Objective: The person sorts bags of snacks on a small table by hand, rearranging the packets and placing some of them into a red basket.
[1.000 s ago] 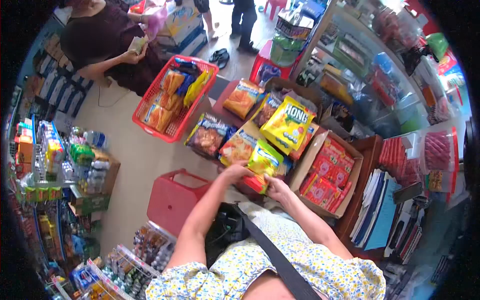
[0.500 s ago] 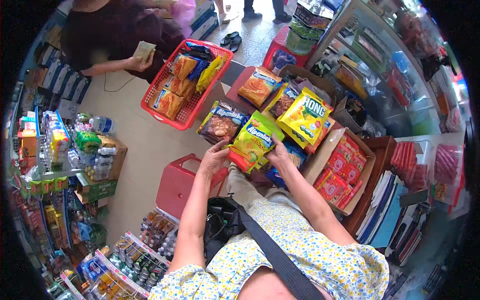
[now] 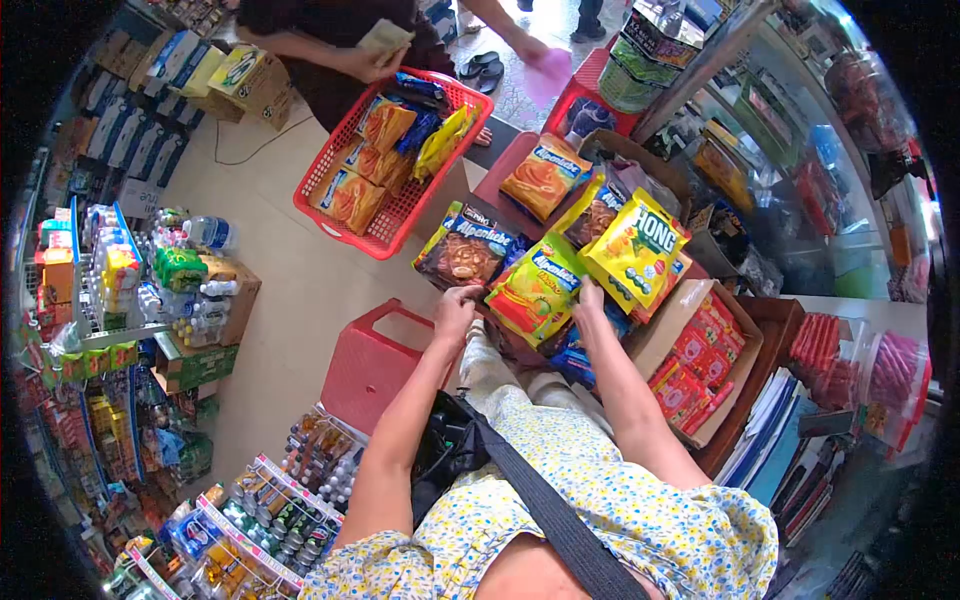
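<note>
A green and red Alpenliebe candy bag (image 3: 537,290) lies between my hands, front side up. My left hand (image 3: 457,312) is at its left edge, fingers closed and partly behind the bag. Its right edge is in the fingers of my right hand (image 3: 590,302). A dark Alpenliebe bag (image 3: 466,247) touches it on the upper left. To the right rests a yellow HONG bag (image 3: 634,250), and an orange Alpenliebe bag (image 3: 545,178) lies farther back.
A red basket (image 3: 385,240) with several candy bags is ahead on the left, near a person (image 3: 340,50) holding a paper note. A red stool (image 3: 370,375) stands left; a carton (image 3: 745,395) of red packets sits right. Bottle racks (image 3: 265,470) are at lower left.
The green bag was raised and unfolded between my hands, then moved slightly right and lies flatter. The person has moved right, closer behind the basket, with a pink bag in the other hand.
</note>
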`<action>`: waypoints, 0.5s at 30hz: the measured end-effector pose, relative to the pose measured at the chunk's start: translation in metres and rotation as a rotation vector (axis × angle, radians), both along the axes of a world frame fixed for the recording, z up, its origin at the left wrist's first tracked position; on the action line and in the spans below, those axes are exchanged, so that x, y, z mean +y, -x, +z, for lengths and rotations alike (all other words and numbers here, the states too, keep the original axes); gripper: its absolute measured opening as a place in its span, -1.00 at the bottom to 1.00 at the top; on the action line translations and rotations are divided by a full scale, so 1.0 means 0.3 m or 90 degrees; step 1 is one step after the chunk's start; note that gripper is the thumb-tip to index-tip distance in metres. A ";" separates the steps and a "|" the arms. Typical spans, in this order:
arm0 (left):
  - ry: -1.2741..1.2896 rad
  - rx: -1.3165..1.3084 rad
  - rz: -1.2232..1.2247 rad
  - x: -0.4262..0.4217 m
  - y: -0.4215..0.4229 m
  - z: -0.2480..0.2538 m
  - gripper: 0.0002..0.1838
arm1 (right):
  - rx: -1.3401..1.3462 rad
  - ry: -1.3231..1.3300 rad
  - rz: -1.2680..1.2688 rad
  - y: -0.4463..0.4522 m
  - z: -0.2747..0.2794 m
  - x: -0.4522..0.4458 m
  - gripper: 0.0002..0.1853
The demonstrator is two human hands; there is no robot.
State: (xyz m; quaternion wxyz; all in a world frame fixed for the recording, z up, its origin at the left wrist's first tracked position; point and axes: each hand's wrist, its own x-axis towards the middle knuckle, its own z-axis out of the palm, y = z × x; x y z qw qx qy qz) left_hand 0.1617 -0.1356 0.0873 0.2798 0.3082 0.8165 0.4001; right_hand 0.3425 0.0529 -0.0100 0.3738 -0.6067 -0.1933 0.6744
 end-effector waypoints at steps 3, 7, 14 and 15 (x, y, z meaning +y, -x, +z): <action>0.008 0.147 0.055 0.016 0.053 0.049 -0.63 | -0.244 -0.116 0.075 -0.038 -0.105 -0.002 -0.57; 0.077 0.199 0.044 -0.017 0.165 -0.056 -0.53 | -0.243 -0.088 0.278 -0.125 -0.083 -0.076 -0.65; 0.134 -0.046 -0.179 -0.102 0.296 -0.059 -0.58 | -0.078 -0.079 0.551 -0.178 0.242 -0.193 -0.74; 0.087 -0.153 -0.263 -0.131 0.321 -0.070 -0.62 | -0.211 -0.147 0.671 -0.189 0.250 -0.216 -0.78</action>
